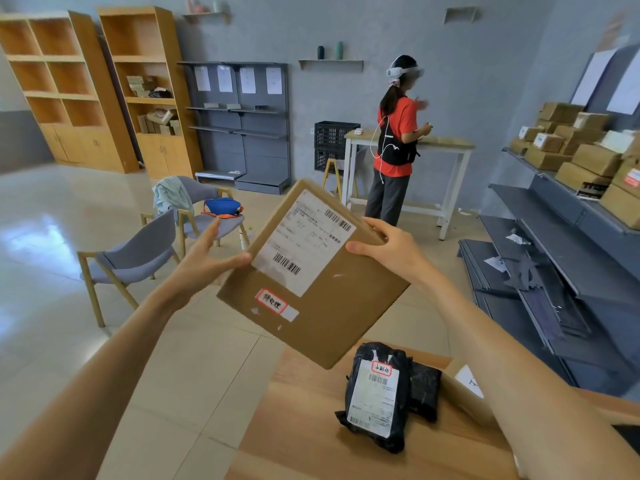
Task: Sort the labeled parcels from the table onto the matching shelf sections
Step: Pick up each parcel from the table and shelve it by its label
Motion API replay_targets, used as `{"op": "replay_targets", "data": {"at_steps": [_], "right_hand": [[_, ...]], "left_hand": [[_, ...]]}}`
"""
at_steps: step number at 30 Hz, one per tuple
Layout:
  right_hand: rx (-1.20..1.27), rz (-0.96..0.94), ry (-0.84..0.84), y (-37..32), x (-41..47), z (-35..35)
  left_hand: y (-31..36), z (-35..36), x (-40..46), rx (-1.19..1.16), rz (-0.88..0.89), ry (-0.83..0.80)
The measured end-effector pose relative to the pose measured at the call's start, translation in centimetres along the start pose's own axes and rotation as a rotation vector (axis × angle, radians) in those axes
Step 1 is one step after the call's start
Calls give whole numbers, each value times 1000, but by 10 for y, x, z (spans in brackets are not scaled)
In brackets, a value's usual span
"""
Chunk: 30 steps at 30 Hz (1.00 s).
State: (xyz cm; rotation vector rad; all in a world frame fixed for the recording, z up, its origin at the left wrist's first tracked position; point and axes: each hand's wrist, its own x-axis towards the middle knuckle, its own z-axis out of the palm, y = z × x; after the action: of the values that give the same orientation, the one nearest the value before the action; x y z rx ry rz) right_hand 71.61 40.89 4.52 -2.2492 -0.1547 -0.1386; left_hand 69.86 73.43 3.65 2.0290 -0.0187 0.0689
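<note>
I hold a flat brown cardboard parcel (pixel 332 296) tilted in the air above the wooden table (pixel 298 427). It carries a white shipping label and a small red-framed sticker. My left hand (pixel 207 258) grips its left edge, thumb on top. My right hand (pixel 388 247) grips its upper right edge. On the table below lies a black plastic parcel (pixel 377 396) with a white label and red-framed sticker. Another cardboard parcel (pixel 464 386) lies partly hidden behind my right forearm.
Grey metal shelving (pixel 568 220) on the right holds several cardboard boxes. A grey shelf unit (pixel 239 126) with paper signs stands at the back, beside wooden cabinets (pixel 145 91). Two grey chairs (pixel 138 254) stand left. A person in a red shirt (pixel 394 143) works at a white table.
</note>
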Motion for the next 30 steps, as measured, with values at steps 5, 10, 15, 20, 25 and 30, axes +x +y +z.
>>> {"op": "replay_targets", "data": {"at_steps": [5,10,15,20,25,30], "right_hand": [[-94,-37,-102,-9,0,-4],[-60,-18,-169,3,-6,-10],[-209,-20,-71,24,-14,-9],[-147,-14,87,58,-33,-2],[401,160,-8,86,-65,16],[706,262,27,100,-97,9]], "left_hand": [[6,24,-15,71,62,-262],[-8,43,-29,-93,59,-210],[-23,63,-36,-233,-42,-90],[-34,81,-42,-414,-153,79],[-23,107,-44,-536,-226,86],[-14,138,-45,-548,-236,3]]}}
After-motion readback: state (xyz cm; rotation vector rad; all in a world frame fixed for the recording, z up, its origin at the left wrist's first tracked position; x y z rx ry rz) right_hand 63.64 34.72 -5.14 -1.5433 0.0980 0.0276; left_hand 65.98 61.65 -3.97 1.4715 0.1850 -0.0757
